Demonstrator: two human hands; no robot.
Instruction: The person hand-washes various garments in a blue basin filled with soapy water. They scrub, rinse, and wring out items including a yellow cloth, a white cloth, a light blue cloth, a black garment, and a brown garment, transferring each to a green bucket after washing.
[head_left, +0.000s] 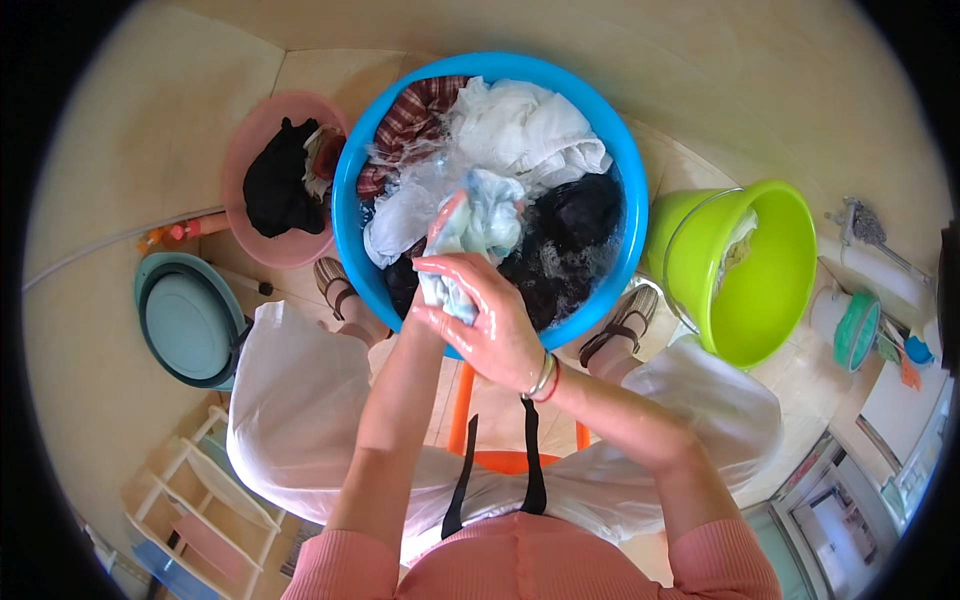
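Observation:
A wet, pale blue-white cloth (490, 215) is bunched up between my hands, over a large blue basin (636, 190) of water and laundry. My left hand (446, 224) grips the cloth from the left and is mostly hidden behind it and the other hand. Across it from the right lies my right hand (490, 320), closed round the lower end of the cloth, with suds on the skin. Inside the basin are a white garment (525, 130), a dark red checked cloth (412, 120) and a soaked black garment (575, 225).
To the left, a pink basin (240, 170) holds dark clothes (282, 185), with folded grey-green basins (185, 320) nearer me. On the right stands a tilted lime-green bucket (765, 290) with a pale cloth (737, 250) inside. A white rack (205, 490) is at lower left.

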